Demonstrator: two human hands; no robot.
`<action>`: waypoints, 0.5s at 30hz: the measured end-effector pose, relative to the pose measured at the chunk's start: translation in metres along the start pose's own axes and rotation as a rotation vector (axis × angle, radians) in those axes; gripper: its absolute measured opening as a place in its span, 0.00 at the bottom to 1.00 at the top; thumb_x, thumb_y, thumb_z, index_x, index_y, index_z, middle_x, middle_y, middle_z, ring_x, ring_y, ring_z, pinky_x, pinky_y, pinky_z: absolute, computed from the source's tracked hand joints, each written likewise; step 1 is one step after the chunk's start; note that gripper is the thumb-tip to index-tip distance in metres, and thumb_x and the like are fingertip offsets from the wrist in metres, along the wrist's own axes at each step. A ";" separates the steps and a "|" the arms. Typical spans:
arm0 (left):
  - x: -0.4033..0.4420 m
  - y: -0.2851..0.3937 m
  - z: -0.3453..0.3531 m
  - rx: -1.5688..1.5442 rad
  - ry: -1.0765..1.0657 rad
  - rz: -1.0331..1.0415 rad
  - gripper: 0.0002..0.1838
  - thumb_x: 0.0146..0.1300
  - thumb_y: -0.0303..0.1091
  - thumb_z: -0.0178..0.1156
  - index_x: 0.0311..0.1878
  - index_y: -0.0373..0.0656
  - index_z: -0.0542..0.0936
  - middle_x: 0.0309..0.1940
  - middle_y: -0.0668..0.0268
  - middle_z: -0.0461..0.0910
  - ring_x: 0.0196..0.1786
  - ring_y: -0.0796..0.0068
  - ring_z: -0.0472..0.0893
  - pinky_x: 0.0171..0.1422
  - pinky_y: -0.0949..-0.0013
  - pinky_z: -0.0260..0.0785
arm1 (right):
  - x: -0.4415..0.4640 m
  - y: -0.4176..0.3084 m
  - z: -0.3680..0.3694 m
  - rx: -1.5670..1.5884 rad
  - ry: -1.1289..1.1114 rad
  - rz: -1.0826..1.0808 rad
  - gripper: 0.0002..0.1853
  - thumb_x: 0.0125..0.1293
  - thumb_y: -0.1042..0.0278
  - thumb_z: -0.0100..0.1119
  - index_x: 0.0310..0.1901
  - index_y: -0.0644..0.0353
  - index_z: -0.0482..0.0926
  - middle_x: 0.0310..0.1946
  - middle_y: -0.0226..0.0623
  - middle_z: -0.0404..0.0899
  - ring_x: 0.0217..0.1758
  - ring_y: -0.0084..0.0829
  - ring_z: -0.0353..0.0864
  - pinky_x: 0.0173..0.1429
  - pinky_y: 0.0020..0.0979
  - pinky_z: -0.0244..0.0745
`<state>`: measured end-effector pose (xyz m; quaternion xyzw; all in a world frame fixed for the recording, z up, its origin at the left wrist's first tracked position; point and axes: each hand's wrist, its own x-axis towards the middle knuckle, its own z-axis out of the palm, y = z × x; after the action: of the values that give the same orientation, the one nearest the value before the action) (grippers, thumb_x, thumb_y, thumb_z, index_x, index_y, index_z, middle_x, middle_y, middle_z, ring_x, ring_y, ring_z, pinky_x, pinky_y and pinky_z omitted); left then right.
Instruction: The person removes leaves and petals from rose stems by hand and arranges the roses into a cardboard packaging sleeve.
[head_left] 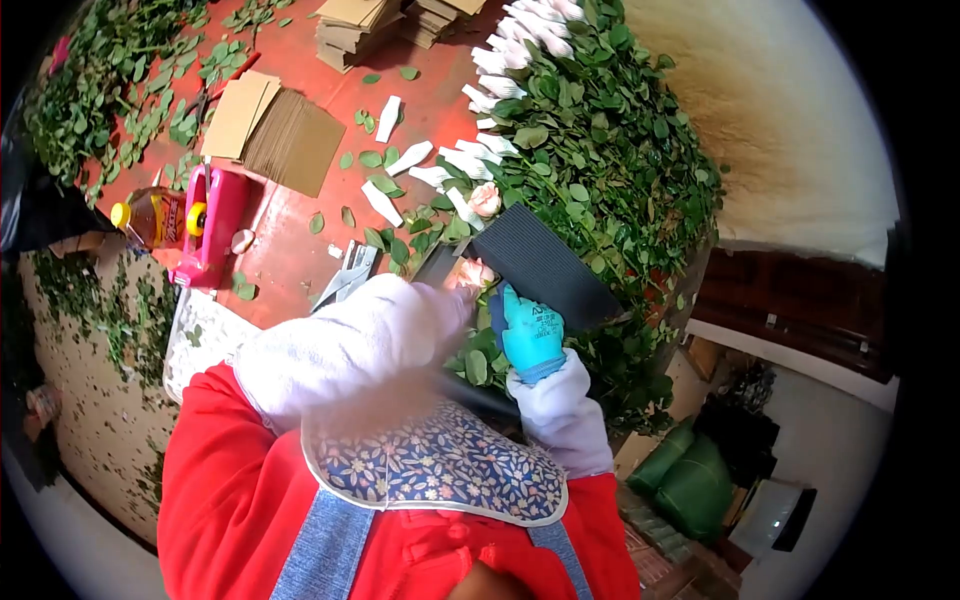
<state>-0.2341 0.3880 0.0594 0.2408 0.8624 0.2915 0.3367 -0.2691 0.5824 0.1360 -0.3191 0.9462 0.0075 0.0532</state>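
My right hand (532, 332), in a teal glove, is beside the lower edge of a black ribbed board (548, 265). Its fingers are closed, but what they hold is hidden. A pale pink rose (474, 273) is just left of the glove, in front of a dark strip. My left hand (464, 296) reaches to this rose from a white fluffy sleeve; the sleeve and blur hide most of its fingers. Above the board's left corner is another pink rose (485, 199), near several white-sleeved buds (480, 160).
A leafy pile of stems (610, 150) fills the right side of the red table (290, 225). Further left are a stapler-like metal tool (350, 272), cardboard pieces (290, 140), a pink holder (215, 225) and a bottle (158, 217). Loose leaves and white sleeves lie about.
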 end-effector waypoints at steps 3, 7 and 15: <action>-0.033 0.037 -0.062 -0.027 -0.205 -0.051 0.33 0.65 0.38 0.53 0.72 0.45 0.58 0.65 0.64 0.71 0.43 0.63 0.84 0.52 0.63 0.76 | 0.006 -0.013 -0.013 -0.090 -0.114 0.023 0.14 0.65 0.63 0.51 0.49 0.59 0.77 0.20 0.37 0.80 0.21 0.40 0.80 0.25 0.44 0.73; -0.025 0.022 -0.041 0.208 -0.083 0.058 0.30 0.69 0.41 0.49 0.73 0.49 0.57 0.64 0.64 0.72 0.42 0.66 0.84 0.53 0.63 0.76 | 0.009 -0.019 -0.015 -0.119 -0.188 0.040 0.17 0.63 0.64 0.51 0.52 0.58 0.75 0.22 0.34 0.81 0.22 0.36 0.82 0.23 0.41 0.75; -0.023 0.032 -0.050 -0.349 -0.126 -0.261 0.27 0.74 0.49 0.38 0.74 0.57 0.53 0.57 0.62 0.79 0.44 0.62 0.84 0.52 0.63 0.75 | 0.009 -0.017 -0.023 -0.070 -0.029 0.001 0.16 0.65 0.61 0.54 0.51 0.57 0.78 0.19 0.38 0.79 0.20 0.40 0.79 0.24 0.43 0.71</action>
<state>-0.2481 0.3797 0.1206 0.0829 0.8000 0.3745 0.4613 -0.2679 0.5628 0.1583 -0.3203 0.9446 0.0452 0.0559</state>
